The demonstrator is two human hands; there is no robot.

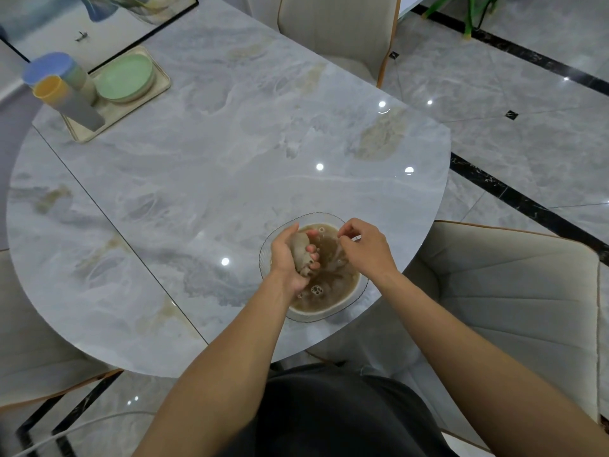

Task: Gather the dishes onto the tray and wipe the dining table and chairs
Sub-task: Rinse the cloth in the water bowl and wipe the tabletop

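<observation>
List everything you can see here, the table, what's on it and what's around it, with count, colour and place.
table: one, grey marble, centre
tray: one, beige, table's far left
plates: green, stacked, count unclear, on the tray
cups: two, tall, one blue-topped, one yellow-topped, on the tray left of the plates
bowl: one, clear glass, holding murky brown water, table's near edge
cloth: one, grey-brown, over the bowl
chairs: three, beige, at the far side, right side and near left
framed picture: one, black frame, beyond the table's far left
plant: one, green, top right
left hand: grips the cloth above the bowl
right hand: fingers curled over the bowl; whether it holds anything is unclear
</observation>
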